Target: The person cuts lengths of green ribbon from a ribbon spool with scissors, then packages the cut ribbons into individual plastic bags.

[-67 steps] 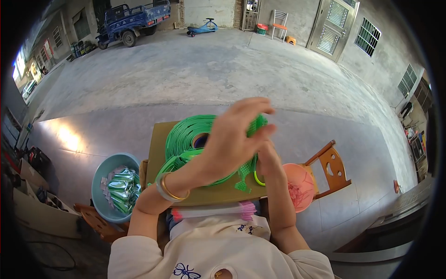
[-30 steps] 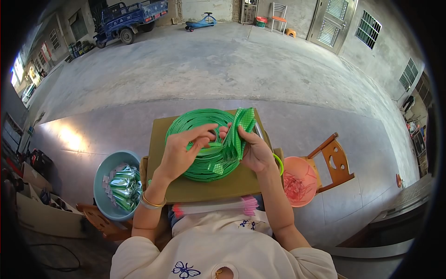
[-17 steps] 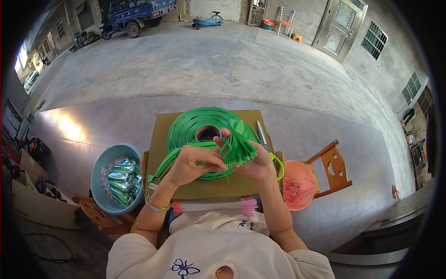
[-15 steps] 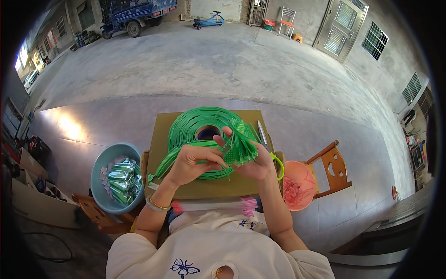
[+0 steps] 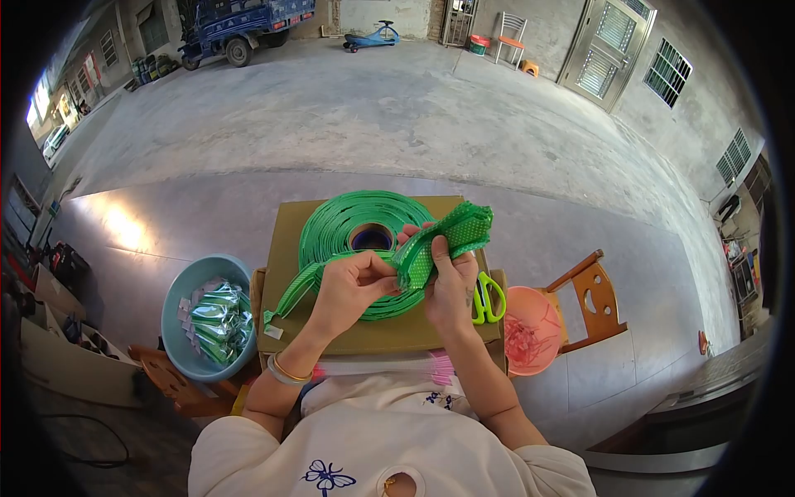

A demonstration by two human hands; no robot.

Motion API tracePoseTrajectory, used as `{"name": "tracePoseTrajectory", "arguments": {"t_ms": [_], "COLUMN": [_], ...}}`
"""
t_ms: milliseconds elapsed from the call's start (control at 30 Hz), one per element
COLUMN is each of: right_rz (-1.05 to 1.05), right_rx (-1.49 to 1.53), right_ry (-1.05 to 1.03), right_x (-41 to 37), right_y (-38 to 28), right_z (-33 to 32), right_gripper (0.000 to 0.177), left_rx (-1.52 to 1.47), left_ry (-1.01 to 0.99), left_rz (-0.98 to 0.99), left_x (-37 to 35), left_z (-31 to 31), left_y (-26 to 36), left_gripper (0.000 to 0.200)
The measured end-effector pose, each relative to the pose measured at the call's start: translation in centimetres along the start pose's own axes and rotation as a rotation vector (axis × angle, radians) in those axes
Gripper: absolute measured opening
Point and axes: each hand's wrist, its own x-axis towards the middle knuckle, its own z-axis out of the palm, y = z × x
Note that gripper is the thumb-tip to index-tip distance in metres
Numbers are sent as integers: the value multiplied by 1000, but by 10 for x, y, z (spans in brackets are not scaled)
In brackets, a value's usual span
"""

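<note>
Fingers first: the right hand (image 5: 451,290) has its fingers closed around the lower end of a bundle of green dotted ribbon (image 5: 447,234), thumb pressed on the front, and the folded loops fan out above the fist. The left hand (image 5: 352,286) pinches the ribbon strand (image 5: 302,286) right where it meets the bundle, thumb and forefinger tight together. Both hands touch each other over the work.

All of this hovers just above the big ribbon roll (image 5: 335,224), which lies flat on a cardboard box (image 5: 281,240) in front of the person. The strand trails off the near side of the roll toward the box's left corner.

Progress-wise, I'd say one bundle is pretty much gathered but not tied or cut loose. The green-handled scissors (image 5: 484,300) lie untouched on the box beside the right hand. The roll looks thick, so plenty of ribbon is left.

Further out, a blue basin (image 5: 176,302) on the left holds a pile of green packets (image 5: 217,327), which look like finished ones. On the right, a pink basin (image 5: 542,308) with red ties (image 5: 522,335) sits on a wooden chair (image 5: 592,290).
</note>
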Motion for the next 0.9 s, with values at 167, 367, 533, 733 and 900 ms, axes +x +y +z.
{"name": "tracePoseTrajectory", "arguments": {"t_ms": [167, 367, 533, 733, 900], "right_rz": [-200, -203, -100, 64, 380], "right_rx": [-153, -202, 31, -34, -687], "right_ry": [63, -39, -86, -194, -508], "right_x": [-3, -10, -9, -6, -7], "right_y": [1, -3, -2, 1, -24], "right_z": [4, 9, 9, -3, 1], "right_gripper": [27, 28, 26, 20, 15], "left_rx": [-343, 51, -32, -64, -62], "left_ry": [0, -12, -51, -33, 100], "left_rz": [-12, -44, -116, -16, 159], "left_x": [-4, 0, -1, -1, -1], "left_z": [12, 8, 4, 2, -11], "left_y": [15, 4, -1, 5, 16], "left_gripper": [29, 23, 23, 38, 45]}}
